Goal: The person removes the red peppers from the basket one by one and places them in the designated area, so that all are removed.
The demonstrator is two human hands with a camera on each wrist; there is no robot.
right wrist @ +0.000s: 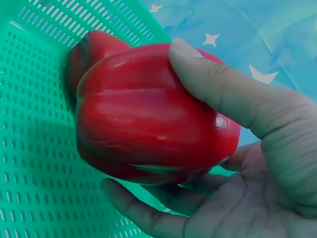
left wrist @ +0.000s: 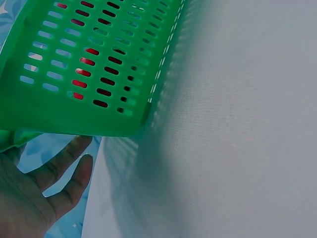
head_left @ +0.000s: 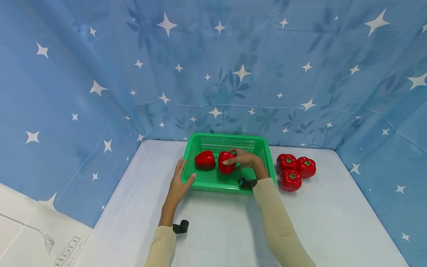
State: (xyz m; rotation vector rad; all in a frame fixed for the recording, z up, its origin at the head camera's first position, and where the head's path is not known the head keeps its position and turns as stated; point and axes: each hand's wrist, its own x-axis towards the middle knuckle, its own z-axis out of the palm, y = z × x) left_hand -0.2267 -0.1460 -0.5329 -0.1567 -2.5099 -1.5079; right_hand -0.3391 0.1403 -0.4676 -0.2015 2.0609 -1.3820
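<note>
My right hand [head_left: 243, 159] holds a glossy red bell pepper [right wrist: 153, 114] inside a green plastic basket [head_left: 230, 190]. In the right wrist view the thumb lies over the top of the pepper and the fingers curl beneath it. Another red bell pepper [head_left: 205, 160] lies on its side in the left part of the basket. My left hand [head_left: 178, 184] is at the basket's left end, its fingers straight and spread along the outside and its thumb at the front-left corner of the rim. Red shows through the slots of the basket wall [left wrist: 59, 106] in the left wrist view.
Three red bell peppers [head_left: 291, 180] stand in a cluster on the white table [head_left: 220, 230], just right of the basket. A blue star-patterned curtain [head_left: 200, 92] hangs behind the table and along both sides. Black wrist cameras [head_left: 181, 226] are worn on both wrists.
</note>
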